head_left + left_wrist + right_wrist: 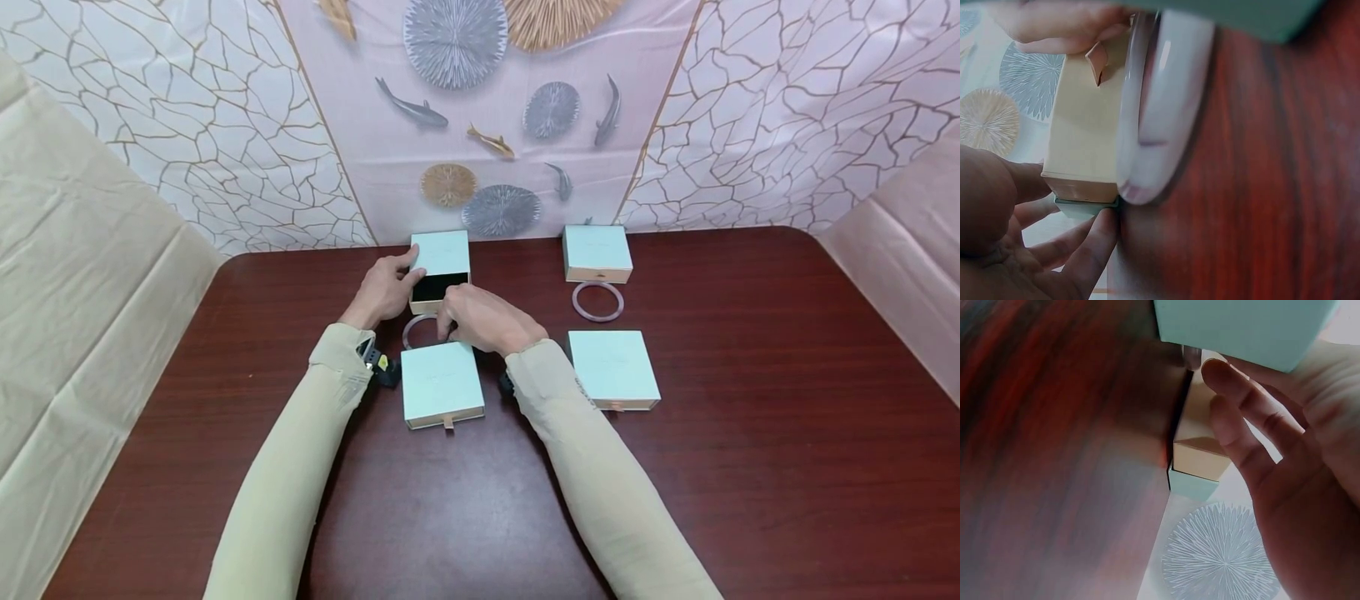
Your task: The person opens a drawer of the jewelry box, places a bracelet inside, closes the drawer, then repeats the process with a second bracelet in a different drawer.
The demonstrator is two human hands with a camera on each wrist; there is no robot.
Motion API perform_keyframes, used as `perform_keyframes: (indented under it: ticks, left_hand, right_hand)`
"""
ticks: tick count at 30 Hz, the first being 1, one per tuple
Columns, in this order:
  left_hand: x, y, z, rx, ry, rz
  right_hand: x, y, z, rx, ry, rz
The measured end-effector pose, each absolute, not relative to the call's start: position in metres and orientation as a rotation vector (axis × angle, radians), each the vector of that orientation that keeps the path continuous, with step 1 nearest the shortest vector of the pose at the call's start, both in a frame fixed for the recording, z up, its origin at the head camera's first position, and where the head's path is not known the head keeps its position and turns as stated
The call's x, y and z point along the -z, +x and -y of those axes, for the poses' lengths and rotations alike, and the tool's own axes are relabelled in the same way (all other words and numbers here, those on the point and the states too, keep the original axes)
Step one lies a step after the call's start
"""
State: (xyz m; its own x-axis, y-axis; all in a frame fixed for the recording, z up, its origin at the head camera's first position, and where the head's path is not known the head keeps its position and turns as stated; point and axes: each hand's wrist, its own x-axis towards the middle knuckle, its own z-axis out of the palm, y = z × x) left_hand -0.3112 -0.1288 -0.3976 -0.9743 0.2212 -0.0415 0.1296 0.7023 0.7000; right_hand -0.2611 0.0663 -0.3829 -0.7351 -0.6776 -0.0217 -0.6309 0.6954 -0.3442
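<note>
L hand [382, 287] has its grip clamped on a smooth mint box [439, 250], upper ctr of frame, blk-lined drawer [426, 307] partway out. R hand [487, 320]: fingertips partly hidden, can't tell its grip. Glossy bangle [1175, 94] half-blocked on head cam.

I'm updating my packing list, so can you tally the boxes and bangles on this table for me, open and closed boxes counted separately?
Open boxes: 1, the far-left box
Closed boxes: 3, the near-left box, near-right box and far-right box
Bangles: 2, the left bangle and right bangle
Total: 6
</note>
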Motion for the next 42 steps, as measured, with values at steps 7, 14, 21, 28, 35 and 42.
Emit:
perform_keyframes:
  ticks: [7, 14, 21, 28, 35, 42]
  left_hand:
    - [0.396, -0.311, 0.129, -1.153, 0.262, -2.768]
    - [0.396, -0.311, 0.128, -1.15, 0.274, -2.782]
    - [0.397, -0.312, 0.126, -1.148, 0.283, -2.781]
    - [0.397, -0.312, 0.129, -1.138, 0.275, -2.772]
    - [0.398, -0.311, 0.13, -1.123, 0.281, -2.786]
    - [0.398, -0.31, 0.129, -1.117, 0.291, -2.798]
  right_hand:
    - [0.381, -0.26, -0.065, 0.412, -1.076, -2.773]
    - [0.378, -0.261, -0.063, 0.447, -1.159, -2.733]
    - [0.377, -0.261, -0.062, 0.532, -1.18, -2.692]
    - [0.376, -0.26, -0.059, 0.548, -1.224, -2.643]
    - [0.376, -0.26, -0.055, 0.575, -1.272, -2.61]
    - [0.375, -0.259, -0.056, 0.592, -1.286, -2.604]
